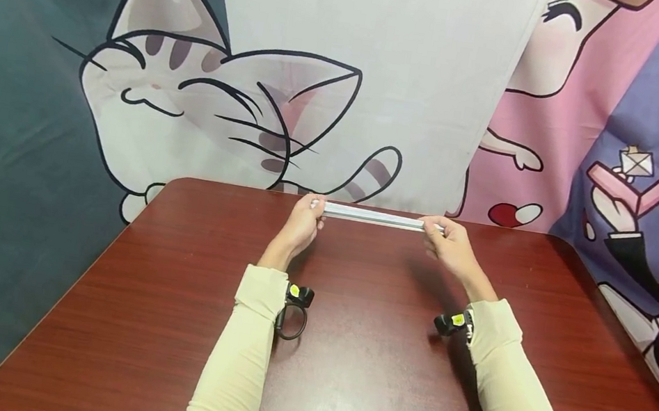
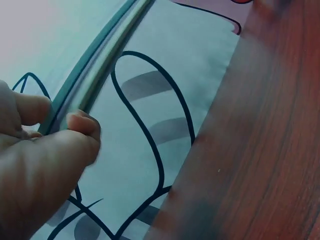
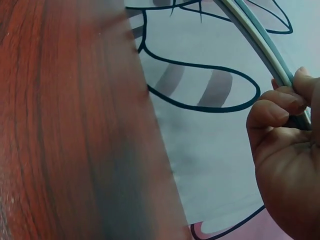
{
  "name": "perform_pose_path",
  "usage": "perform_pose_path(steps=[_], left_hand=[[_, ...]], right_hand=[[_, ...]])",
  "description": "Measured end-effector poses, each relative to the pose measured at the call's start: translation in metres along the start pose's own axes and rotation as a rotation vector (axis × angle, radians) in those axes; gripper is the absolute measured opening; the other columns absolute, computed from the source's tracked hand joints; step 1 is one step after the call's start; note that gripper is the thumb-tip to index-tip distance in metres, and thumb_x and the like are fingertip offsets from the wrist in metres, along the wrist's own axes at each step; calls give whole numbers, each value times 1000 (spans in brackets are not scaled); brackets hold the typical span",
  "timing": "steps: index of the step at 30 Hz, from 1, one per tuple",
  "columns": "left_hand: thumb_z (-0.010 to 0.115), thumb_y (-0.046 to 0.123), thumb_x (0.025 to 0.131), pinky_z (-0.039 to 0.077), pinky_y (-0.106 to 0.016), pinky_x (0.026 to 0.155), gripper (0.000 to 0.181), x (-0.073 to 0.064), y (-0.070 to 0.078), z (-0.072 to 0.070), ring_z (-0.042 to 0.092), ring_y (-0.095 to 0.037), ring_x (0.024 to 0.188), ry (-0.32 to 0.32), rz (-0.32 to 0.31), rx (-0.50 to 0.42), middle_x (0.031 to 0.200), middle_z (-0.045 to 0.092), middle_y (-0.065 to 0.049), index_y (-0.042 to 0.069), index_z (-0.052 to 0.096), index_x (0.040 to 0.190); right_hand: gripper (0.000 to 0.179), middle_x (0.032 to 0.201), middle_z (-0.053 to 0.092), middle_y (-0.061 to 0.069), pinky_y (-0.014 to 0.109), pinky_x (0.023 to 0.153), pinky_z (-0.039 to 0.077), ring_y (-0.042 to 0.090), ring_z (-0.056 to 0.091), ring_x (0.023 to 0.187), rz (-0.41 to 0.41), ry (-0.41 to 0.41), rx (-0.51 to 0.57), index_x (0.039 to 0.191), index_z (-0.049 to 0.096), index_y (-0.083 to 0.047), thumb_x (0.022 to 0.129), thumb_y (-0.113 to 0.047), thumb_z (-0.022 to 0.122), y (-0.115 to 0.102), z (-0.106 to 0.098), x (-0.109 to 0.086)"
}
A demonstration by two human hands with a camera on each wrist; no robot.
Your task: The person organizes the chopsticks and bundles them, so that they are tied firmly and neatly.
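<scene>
Head view first: the largest thing I have on my feed is one printed cloth backdrop [image 1: 369,14], with one striped cartoon cat [image 1: 151,82] drawn toward its left and parts of other figures toward the right. In front of it spreads one reddish-brown wood-grain table [image 1: 147,334]. Two cream sleeves reach forward over it, a left sleeve [image 1: 234,361] and a right sleeve [image 1: 524,394], both cuffed at the wrist. Between the hands I count one slim, pale, grooved strip [image 1: 372,217], raised off the tabletop and lying nearly level across my view by the table's far edge; its material I cannot tell. The left hand [image 1: 299,226] pinches one end, thumb and curled fingers parted only by the strip's thickness, as the left wrist view confirms. The right hand [image 1: 453,245] grips the other end likewise, fingers bent in against it. I see two black wrist cameras, the left wrist camera [image 1: 300,295] and the right wrist camera [image 1: 451,323], plus one black loop [image 1: 305,319] hanging under the left one.
</scene>
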State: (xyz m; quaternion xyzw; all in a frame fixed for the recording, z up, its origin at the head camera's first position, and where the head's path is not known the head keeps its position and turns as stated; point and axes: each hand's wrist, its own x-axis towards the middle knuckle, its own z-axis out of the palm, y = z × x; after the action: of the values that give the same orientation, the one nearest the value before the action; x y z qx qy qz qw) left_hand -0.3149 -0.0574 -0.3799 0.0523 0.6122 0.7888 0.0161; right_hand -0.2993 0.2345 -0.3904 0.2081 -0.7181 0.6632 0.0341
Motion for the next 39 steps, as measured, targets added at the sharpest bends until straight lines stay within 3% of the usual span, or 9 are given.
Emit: perform_pose_path(steps=[6,11,13,18,20,24,30,34,39], left_hand=[[39,-3,94,32,-25,56,18,-3,-1,-1,36,-17,61,5,63,60,89,43,-8,-14,43,108],[39,-3,93,30,-22,53,16,-3,-1,5,36,-14,62,49,79,25,94,49,-13,-14,41,106],[43,5,94,32,-22,57,16,-4,-1,7,40,-14,67,113,96,129,98,52,-15,-6,44,105],[45,37,95,41,-34,84,30,-8,-3,10,53,-21,99,280,172,584,109,60,-10,11,55,107],[46,39,94,40,-39,90,33,-7,-5,10,54,-25,105,312,219,646,109,63,-9,12,60,105],[53,33,91,41,-36,91,31,-4,-10,10,57,-22,103,324,309,556,101,67,-8,7,69,96],[61,15,88,44,-29,77,23,0,-16,9,58,-18,82,354,437,349,85,67,-16,-6,69,83],[61,9,87,43,-26,73,18,1,-16,9,56,-17,78,376,447,311,82,66,-18,-7,68,80],[60,11,87,43,-26,75,20,0,-15,10,55,-16,80,379,431,318,84,66,-17,-6,67,80]], right_hand=[[24,66,61,12,19,43,42,13,52,50,-70,53,-50,107,54,18,93,0,49,-3,2,0],[25,72,67,17,19,54,49,10,62,61,-105,61,-15,108,55,21,89,5,52,-13,4,-1],[24,71,67,15,20,55,50,10,63,61,-112,51,11,107,54,22,88,7,53,-16,5,-2],[25,70,67,16,21,54,50,12,64,59,-153,52,60,104,55,23,85,7,57,-15,7,2],[27,78,68,19,21,55,50,15,64,60,-169,59,73,105,55,23,84,7,59,-15,9,4],[32,91,67,23,22,55,51,19,66,61,-196,95,105,109,53,23,82,10,61,-19,12,5],[41,87,70,13,26,55,52,22,68,64,-141,115,154,116,50,20,78,13,62,-20,12,2],[36,86,70,14,28,53,53,25,68,64,-95,98,176,108,54,21,75,13,66,-16,10,2],[29,81,68,19,27,52,52,24,67,58,-138,88,115,100,58,21,76,10,68,-15,12,3]])
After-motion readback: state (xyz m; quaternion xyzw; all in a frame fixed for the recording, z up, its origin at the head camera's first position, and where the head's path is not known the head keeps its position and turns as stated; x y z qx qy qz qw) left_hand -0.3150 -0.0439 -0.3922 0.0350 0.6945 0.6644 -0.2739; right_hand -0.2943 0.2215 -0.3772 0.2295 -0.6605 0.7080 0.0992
